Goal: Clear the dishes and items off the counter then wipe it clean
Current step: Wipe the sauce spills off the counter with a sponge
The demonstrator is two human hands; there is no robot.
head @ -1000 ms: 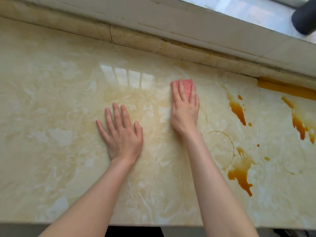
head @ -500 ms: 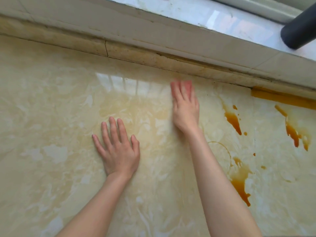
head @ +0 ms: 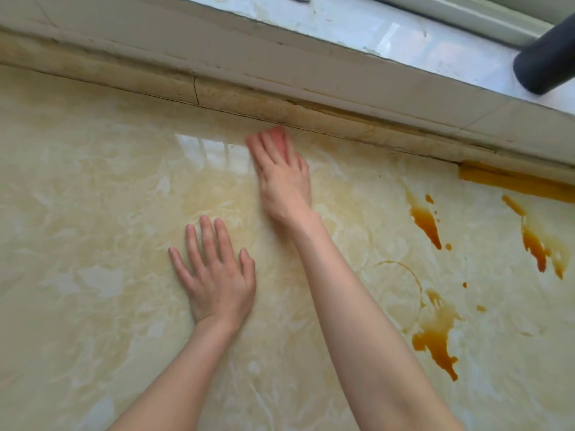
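Right hand (head: 284, 181), fingers flat, presses small pink sponge (head: 278, 136) at back edge of cream marble counter (head: 93, 306). Left hand (head: 214, 275) lies flat and open mid-counter. Risk: a loaded sponge smears the amber-brown sauce spills (head: 434, 343) near right edge; forearm may brush them.

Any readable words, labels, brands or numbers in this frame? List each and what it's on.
None. The pink sponge under the right hand, the marble-patterned counter, the window sill and the dark cylinder bear no lettering. The brown marks are spills, not writing.
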